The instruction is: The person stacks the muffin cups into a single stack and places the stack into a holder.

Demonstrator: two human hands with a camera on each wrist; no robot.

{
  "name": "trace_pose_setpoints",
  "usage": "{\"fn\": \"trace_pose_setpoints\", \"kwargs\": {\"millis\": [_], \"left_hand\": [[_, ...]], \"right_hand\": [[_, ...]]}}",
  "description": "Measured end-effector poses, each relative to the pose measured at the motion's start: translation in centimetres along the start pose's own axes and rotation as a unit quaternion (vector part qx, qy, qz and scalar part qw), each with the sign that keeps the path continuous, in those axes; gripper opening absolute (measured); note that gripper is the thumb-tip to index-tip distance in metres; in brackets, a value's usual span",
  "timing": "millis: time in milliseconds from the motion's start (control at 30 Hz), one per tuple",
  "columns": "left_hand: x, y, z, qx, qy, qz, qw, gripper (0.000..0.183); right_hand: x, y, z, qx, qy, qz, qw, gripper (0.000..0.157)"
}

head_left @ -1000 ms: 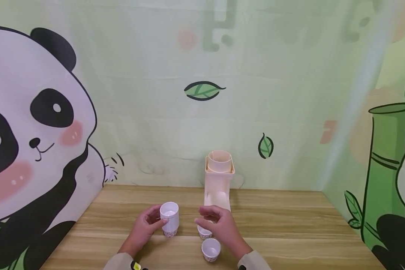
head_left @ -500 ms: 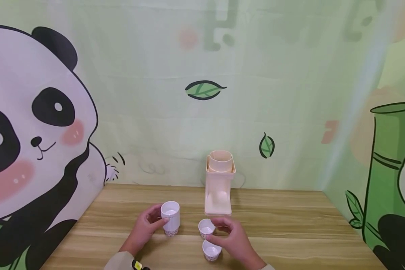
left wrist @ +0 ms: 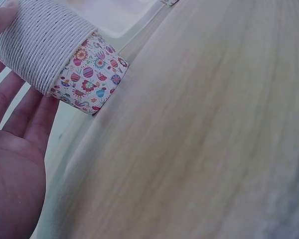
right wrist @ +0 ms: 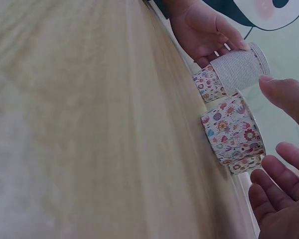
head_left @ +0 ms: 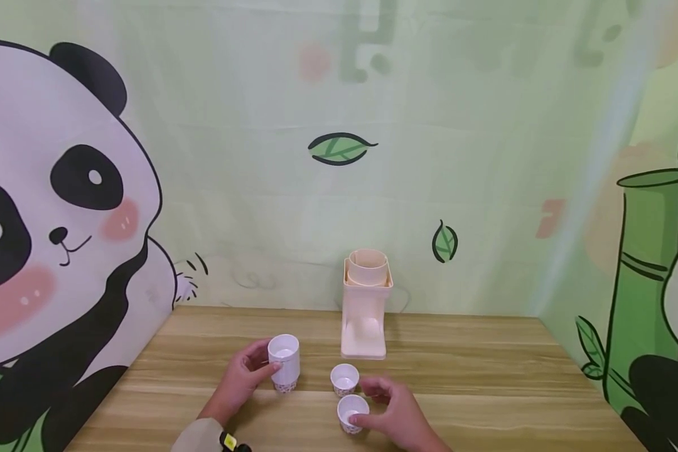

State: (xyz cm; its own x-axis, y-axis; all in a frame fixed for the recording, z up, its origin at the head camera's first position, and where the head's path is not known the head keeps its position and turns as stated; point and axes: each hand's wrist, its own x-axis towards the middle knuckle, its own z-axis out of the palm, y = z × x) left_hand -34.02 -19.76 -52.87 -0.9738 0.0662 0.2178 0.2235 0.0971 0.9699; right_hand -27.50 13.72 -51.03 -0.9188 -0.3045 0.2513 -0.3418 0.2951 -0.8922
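Note:
A tall stack of nested white paper cups (head_left: pixel 287 370) stands upright at centre left, with a floral band showing at its base in the left wrist view. My left hand (head_left: pixel 247 380) grips its side, thumb in front and fingers behind. Two single floral paper cups stand to the right, one behind the other: a far cup (head_left: pixel 344 379) and a near cup (head_left: pixel 351 411). My right hand (head_left: pixel 398 414) is beside the near cup, thumb and fingers spread on either side of it. In the right wrist view a gap shows between the fingers (right wrist: pixel 274 186) and the cup.
A peach-coloured plastic holder (head_left: pixel 364 320) with a round tube on top stands at the back of the wooden table (head_left: pixel 486 370). Behind it hangs a green cloth backdrop (head_left: pixel 248 157) printed with pandas and bamboo.
My right hand has moved down and toward me, from beside the far cup to the near cup. The left hand still holds the stack in the same place.

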Motion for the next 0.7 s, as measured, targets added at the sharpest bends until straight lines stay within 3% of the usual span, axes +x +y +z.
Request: {"fn": "trace_pose_setpoints", "kwargs": {"millis": [233, 700], "left_hand": [[0.01, -0.06, -0.07, 0.001, 0.0, 0.004, 1.0, 0.054], [0.07, 0.0, -0.07, 0.005, 0.004, -0.007, 1.0, 0.054]], "right_hand": [[-0.1, 0.25, 0.16, 0.037, -0.022, 0.015, 0.999, 0.059], [-0.09, 0.58, 0.53, 0.041, -0.042, 0.013, 0.998, 0.053]]}}
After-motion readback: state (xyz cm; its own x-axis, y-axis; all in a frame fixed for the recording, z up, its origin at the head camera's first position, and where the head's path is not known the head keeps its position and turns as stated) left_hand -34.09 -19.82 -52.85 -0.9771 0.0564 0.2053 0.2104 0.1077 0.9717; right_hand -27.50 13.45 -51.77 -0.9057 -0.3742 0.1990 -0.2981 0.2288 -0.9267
